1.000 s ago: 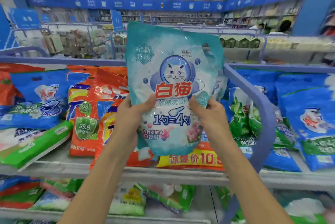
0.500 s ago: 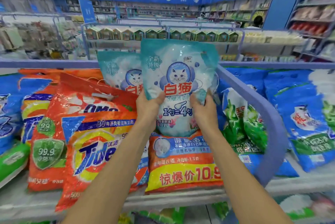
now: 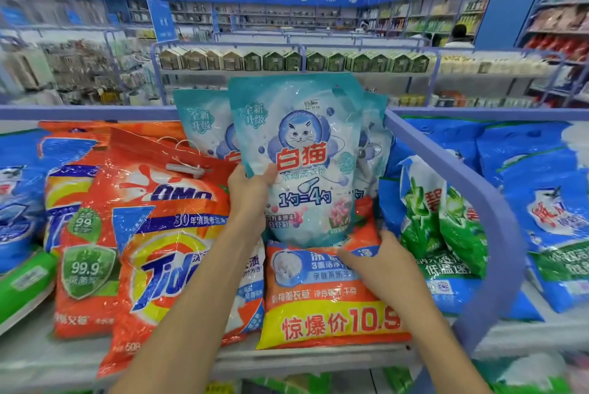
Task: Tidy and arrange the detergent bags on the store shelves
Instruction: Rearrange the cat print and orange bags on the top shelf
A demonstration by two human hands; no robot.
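Cat bag point(image 3: 306, 151): upright toward the shelf's point(image 3: 312, 361) back edge, its bottom on the orange bag point(image 3: 328, 314).
Left hand point(image 3: 251, 189): pinching the cat bag's left edge, thumb in front.
Right hand point(image 3: 379, 263): fingers relaxed on the orange bag, gripping nothing.
Handling: I judge it a soft powder pouch with slick film, apt to slump, so I'd grip it low on both sides.

A teal cat bag point(image 3: 302, 151) stands upright at centre frame, label forward. Its base sits on a flat orange-and-yellow bag point(image 3: 325, 307) at the shelf front, and the left hand point(image 3: 251, 189) pinches its left edge. One matching teal bag point(image 3: 200, 126) stands just behind to its left and another point(image 3: 374, 138) to its right. Left of centre an orange Tide bag point(image 3: 165, 260) lies slanted. Green bags point(image 3: 446, 234) and blue bags point(image 3: 541, 202) lean at the right.
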